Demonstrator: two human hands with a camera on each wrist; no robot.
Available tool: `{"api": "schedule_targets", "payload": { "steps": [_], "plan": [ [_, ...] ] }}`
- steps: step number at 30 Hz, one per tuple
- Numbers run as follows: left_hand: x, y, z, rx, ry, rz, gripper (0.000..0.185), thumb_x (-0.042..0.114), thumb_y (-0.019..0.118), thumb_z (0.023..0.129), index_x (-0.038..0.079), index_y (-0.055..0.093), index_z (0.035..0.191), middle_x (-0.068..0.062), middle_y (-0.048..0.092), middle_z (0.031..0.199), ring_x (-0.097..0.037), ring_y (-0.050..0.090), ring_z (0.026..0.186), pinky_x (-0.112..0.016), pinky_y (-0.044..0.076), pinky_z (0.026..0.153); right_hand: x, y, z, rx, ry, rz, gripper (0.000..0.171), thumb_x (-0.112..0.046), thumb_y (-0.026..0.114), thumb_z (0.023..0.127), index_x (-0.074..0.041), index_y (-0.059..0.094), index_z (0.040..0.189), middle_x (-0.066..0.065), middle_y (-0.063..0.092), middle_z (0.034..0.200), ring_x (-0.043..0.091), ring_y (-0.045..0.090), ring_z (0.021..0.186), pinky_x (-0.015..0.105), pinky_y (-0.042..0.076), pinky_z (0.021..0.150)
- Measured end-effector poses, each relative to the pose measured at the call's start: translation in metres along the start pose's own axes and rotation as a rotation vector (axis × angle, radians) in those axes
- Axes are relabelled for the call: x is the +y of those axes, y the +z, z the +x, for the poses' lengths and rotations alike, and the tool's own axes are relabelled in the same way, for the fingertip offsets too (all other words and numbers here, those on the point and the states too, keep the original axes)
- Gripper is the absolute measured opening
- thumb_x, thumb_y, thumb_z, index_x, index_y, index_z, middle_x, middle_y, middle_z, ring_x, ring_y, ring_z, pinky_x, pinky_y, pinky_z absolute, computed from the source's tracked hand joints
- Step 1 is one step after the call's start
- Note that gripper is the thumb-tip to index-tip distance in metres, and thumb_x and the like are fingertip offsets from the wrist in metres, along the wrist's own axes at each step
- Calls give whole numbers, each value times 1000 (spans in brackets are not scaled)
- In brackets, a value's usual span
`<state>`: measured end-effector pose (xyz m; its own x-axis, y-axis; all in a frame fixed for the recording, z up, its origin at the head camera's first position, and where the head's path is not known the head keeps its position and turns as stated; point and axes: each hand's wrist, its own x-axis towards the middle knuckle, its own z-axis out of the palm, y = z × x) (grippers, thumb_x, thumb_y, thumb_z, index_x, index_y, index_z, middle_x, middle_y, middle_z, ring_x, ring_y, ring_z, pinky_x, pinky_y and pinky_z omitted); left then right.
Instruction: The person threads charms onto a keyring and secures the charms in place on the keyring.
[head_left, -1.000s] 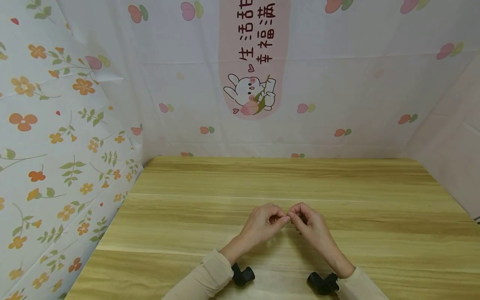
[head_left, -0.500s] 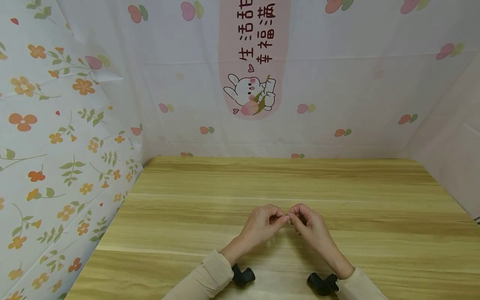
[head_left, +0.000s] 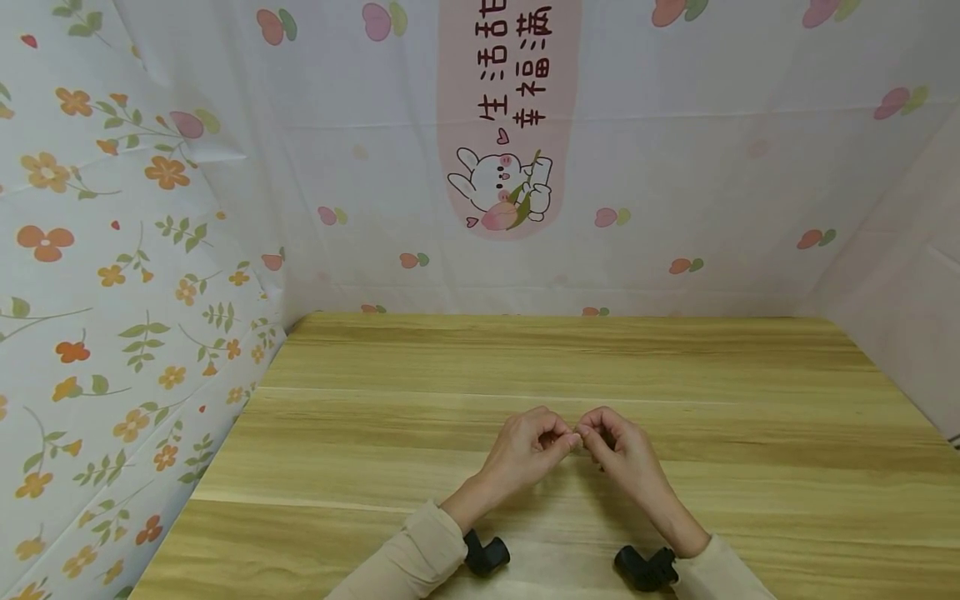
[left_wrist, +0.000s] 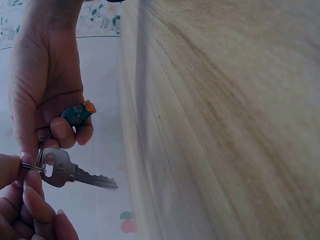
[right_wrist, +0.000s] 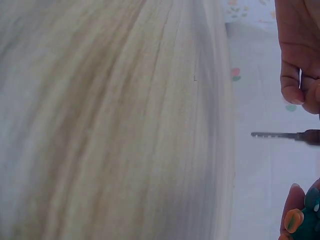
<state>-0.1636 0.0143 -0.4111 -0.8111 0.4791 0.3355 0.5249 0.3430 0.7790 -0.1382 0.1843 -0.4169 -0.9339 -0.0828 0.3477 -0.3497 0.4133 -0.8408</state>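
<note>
Keyring (left_wrist: 35,168) pinched by left hand (head_left: 531,447) and right hand (head_left: 618,447), fingertips (left_wrist: 8,169) partly covering it, key (left_wrist: 61,170), green-orange charm (left_wrist: 76,116), wood-grain tabletop (head_left: 420,367), flowered cloth (head_left: 168,275).

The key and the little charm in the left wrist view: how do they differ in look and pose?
The key is silvery, flat and toothed; the charm is green and orange, and rounded. The key looks longer; the charm is short and chunky. The key sticks out into open air, while the charm sits against the right hand. Both are up off the table.
</note>
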Motion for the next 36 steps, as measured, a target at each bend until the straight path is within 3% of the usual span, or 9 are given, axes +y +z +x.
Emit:
{"api": "schedule_targets", "payload": {
  "steps": [12,17,24,36],
  "plan": [
    [1,1,-1,0,34,-28,12,16,65,89,9,70,81,-1,62,76,1,47,66,-12,41,58,2,-2,-1,-15,-5,15,6,0,56,92,-2,59,87,-1,49,61,2,43,50,23,39,43],
    [2,1,0,-31,18,-21,14,14,64,88,8,70,77,-1,61,71,3,44,61,-11,37,56,1,-1,-2,-24,-3,13,6,0,56,92,-2,59,87,2,51,62,2,44,51,23,40,43],
    [3,3,1,-19,-44,0,23,24,62,91,11,71,74,4,58,66,3,39,53,-12,33,50,-3,-1,-3,-42,-1,14,8,1,55,92,-3,59,87,3,53,64,3,44,52,23,40,44],
    [3,2,-2,-13,-5,5,16,18,63,90,10,69,78,1,58,73,2,43,62,-12,38,58,2,-1,-3,-19,-27,-10,5,1,57,91,-2,59,88,5,53,63,2,43,51,23,40,44]
  ]
}}
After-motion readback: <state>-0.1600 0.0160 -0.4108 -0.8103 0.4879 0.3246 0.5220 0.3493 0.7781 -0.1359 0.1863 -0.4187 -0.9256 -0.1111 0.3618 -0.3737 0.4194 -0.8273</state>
